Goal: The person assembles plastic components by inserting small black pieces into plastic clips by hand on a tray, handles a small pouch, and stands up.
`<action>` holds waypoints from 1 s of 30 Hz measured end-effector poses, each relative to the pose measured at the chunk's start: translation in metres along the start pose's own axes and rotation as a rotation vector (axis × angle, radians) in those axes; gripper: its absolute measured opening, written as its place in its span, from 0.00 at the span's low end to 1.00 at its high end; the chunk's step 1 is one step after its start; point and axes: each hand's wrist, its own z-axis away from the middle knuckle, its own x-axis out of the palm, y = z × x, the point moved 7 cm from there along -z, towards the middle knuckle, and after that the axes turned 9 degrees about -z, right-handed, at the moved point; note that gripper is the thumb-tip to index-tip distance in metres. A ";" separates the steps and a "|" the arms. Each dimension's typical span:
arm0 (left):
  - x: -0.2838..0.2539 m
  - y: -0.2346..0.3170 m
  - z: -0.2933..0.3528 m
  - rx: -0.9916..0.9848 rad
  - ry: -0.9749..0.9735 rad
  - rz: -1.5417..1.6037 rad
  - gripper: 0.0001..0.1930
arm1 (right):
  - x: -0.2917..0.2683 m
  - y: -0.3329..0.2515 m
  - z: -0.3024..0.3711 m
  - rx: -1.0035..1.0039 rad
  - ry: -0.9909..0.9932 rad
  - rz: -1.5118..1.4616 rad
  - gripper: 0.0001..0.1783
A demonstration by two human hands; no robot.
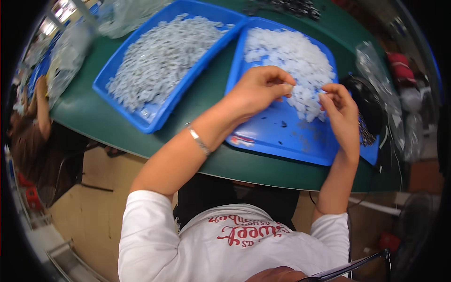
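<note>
My left hand (265, 89) is above the right-hand blue tray (268, 137), thumb and fingertips pinched together. Across from it, my right hand (342, 109) is also in a pinch, its fingertips a short gap away from the left ones. Whatever either pinch holds is too small to make out. Beneath both hands, a heap of small white translucent pieces (307, 61) fills the far part of that tray. A few dark bits (283, 124) lie on its bare near part. To the left stands a deeper blue tray (162, 123) full of small greyish-white pieces (164, 56).
The green table (197, 160) carries both trays. Clear plastic bags (124, 19) lie at the far left, and more clear plastic (376, 70) is at the right beside a black bundle (364, 101). Dark pieces (296, 7) lie at the back. Another person (30, 141) sits at the left.
</note>
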 end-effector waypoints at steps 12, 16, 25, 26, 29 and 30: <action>0.001 -0.008 -0.002 -0.096 0.054 -0.063 0.10 | -0.013 0.006 0.015 0.189 -0.285 0.591 0.05; 0.007 -0.012 -0.003 -0.114 -0.008 -0.008 0.10 | -0.011 0.004 0.015 0.158 -0.276 0.611 0.06; 0.002 -0.007 -0.003 -0.069 0.027 -0.063 0.11 | -0.005 0.010 0.017 0.230 -0.387 0.718 0.06; 0.001 -0.007 -0.003 -0.064 0.044 -0.076 0.12 | -0.005 0.011 0.018 0.231 -0.386 0.719 0.06; 0.005 -0.009 -0.003 -0.102 -0.001 -0.062 0.11 | -0.002 0.013 0.021 0.198 -0.405 0.718 0.06; 0.006 -0.009 -0.002 -0.101 0.001 -0.064 0.11 | -0.001 0.013 0.021 0.168 -0.407 0.764 0.06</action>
